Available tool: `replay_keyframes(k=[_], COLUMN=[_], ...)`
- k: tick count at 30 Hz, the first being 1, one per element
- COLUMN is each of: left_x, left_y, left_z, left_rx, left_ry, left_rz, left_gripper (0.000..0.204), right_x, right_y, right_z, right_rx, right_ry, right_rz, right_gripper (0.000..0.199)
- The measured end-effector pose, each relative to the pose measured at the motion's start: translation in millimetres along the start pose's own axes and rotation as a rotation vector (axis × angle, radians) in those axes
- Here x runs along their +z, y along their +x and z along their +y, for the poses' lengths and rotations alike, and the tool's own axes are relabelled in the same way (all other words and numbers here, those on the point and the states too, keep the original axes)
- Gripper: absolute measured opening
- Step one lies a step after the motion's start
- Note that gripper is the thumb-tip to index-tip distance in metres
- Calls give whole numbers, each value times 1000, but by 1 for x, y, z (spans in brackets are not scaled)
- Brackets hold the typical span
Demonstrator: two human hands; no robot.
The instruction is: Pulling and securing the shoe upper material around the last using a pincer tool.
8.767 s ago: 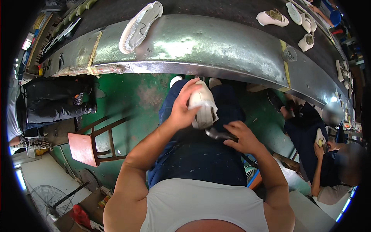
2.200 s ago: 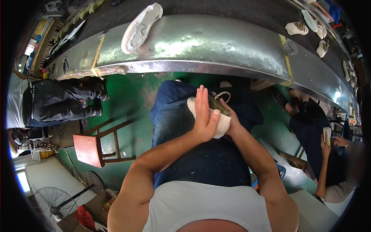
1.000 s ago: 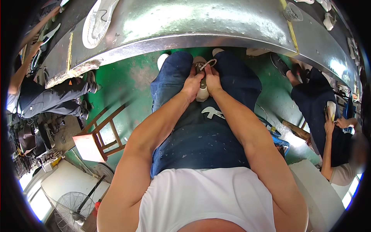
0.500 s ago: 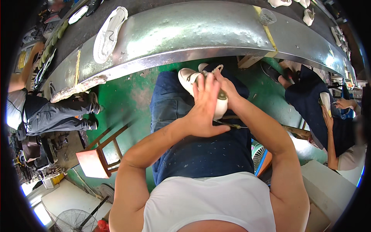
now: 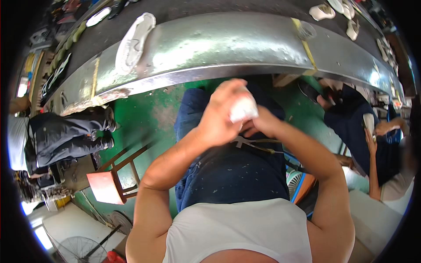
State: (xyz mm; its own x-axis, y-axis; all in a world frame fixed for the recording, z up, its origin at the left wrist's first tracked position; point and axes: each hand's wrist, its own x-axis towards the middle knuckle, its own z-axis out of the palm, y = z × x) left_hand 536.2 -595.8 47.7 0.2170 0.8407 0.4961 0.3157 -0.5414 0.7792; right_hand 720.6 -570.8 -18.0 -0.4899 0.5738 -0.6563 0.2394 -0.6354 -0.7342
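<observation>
A white shoe point(image 5: 244, 108), blurred by motion, is held up over my lap with one rounded end facing me. My left hand point(image 5: 219, 115) wraps round its left side, fingers closed on it; most of the shoe is hidden behind that hand. Close against the shoe's right side is my right hand point(image 5: 266, 122), its fingers bent below the shoe's end. They are smeared, so their grip is unclear. On my dark blue apron point(image 5: 232, 175), just beneath the hands, lies a thin pale tool with long handles point(image 5: 254, 145).
Ahead runs a metal-edged bench point(image 5: 197, 41) with a white shoe point(image 5: 135, 44) on it and a clear cup point(image 5: 307, 30). More pale shoes point(image 5: 322, 12) lie far right. A stool point(image 5: 105, 186) stands left. Co-workers stand at left point(image 5: 66, 131) and sit at right point(image 5: 355, 127).
The shoe has turned from lying lengthwise on my lap to showing its rounded end, lifted toward me. My left hand went from flat on it to wrapped round it; my right hand slid lower.
</observation>
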Motion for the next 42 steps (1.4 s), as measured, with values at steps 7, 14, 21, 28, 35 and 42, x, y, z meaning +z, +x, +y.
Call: replay_keyframes(k=[7,14,21,28,35,42], left_x=[-19,-46,-51,-50,-51,-47], left_y=[-60,-80,-88,-89,-91,-94], left_z=[-71,-67,-69,-69,-71,-77], left_rx=[-627,-612,-633,-594,-650,-625], left_ry=[-620,-569,-659,-572,-644,-626], left_rz=[240,326,307,257,258,212], left_gripper=[42,40,30,29,29,33], right_x=[-9,-43,-19,42,43,48], right_y=[-67,-72,-77,-46,-20,-22], right_z=[62,10,-38,-34,-26,-31], right_rx=[-402,-284,190,-192,-284,-143], right_ry=[-1501,-1540,-233,-558,-583,-511], right_rz=[102,17,-172,-343,-266,-208], right_gripper=[32,36,28,17,18,26])
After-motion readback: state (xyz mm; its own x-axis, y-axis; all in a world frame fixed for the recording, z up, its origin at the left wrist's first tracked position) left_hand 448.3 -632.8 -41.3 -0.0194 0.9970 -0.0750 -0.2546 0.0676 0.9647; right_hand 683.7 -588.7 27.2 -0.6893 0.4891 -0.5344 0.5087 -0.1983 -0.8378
